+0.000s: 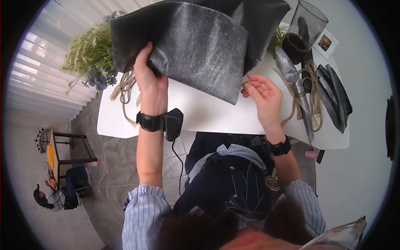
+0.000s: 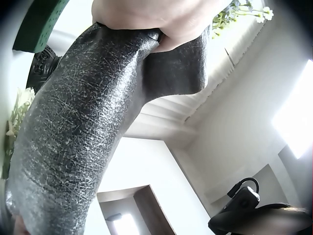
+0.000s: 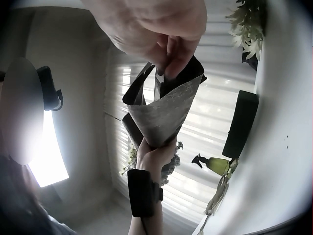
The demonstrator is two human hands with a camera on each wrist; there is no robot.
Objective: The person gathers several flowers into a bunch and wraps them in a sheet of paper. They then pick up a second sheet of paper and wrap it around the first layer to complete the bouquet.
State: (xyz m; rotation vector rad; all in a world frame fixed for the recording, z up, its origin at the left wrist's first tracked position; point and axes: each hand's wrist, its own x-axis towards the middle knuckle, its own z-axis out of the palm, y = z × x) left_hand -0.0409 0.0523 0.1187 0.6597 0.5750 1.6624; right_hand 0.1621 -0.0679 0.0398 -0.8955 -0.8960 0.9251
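Note:
A large black sheet with a scuffed silvery sheen (image 1: 200, 54) is folded over on itself above the white table. My left hand (image 1: 152, 83) grips its lower left part, with the thumb lying over the fold; the left wrist view shows that hand (image 2: 161, 17) closed on the bunched sheet (image 2: 83, 117). At the sheet's right edge, near the lower corner, my right hand (image 1: 264, 98) has thumb and fingers drawn together. In the right wrist view the fingertips of this hand (image 3: 151, 29) pinch at the open end of the cone-like sheet (image 3: 161, 117).
Flowers (image 1: 102, 73) and pale cord (image 1: 125, 89) lie left on the white table (image 1: 196, 112). At right are a clear vase (image 1: 310, 21), a wrapped bundle (image 1: 291, 71), dark rolls (image 1: 337, 96) and a small framed picture (image 1: 326, 43). A person sits far left.

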